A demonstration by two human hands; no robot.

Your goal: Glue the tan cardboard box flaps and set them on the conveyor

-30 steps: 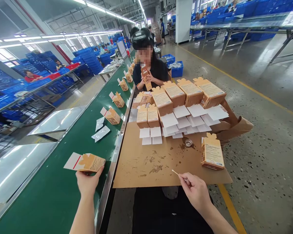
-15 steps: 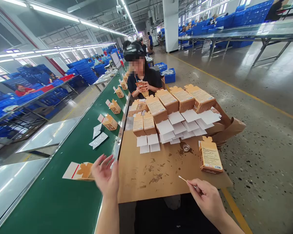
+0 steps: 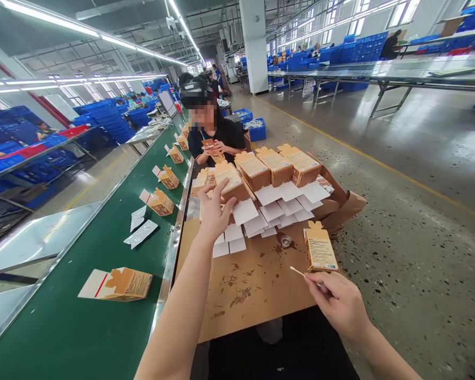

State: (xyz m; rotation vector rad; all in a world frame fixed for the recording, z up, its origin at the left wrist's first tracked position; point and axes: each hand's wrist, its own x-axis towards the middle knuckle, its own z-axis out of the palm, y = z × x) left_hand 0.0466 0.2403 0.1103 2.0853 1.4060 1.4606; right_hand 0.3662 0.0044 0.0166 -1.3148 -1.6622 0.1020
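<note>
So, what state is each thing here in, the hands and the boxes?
Left hand: open, fingers against a carton.
Right hand: pinching a thin swab.
Carton on the green belt: lying down, white flap unfolded.
Carton on the brown board: lying down, shaped flap sticking out.
Glass dish: sitting among stains.

Bare, slim forearms lead to the left hand and right hand, each with long, thin fingers. Black clothing shows below the fingers, its cut hidden at the frame's lower edge.
</note>
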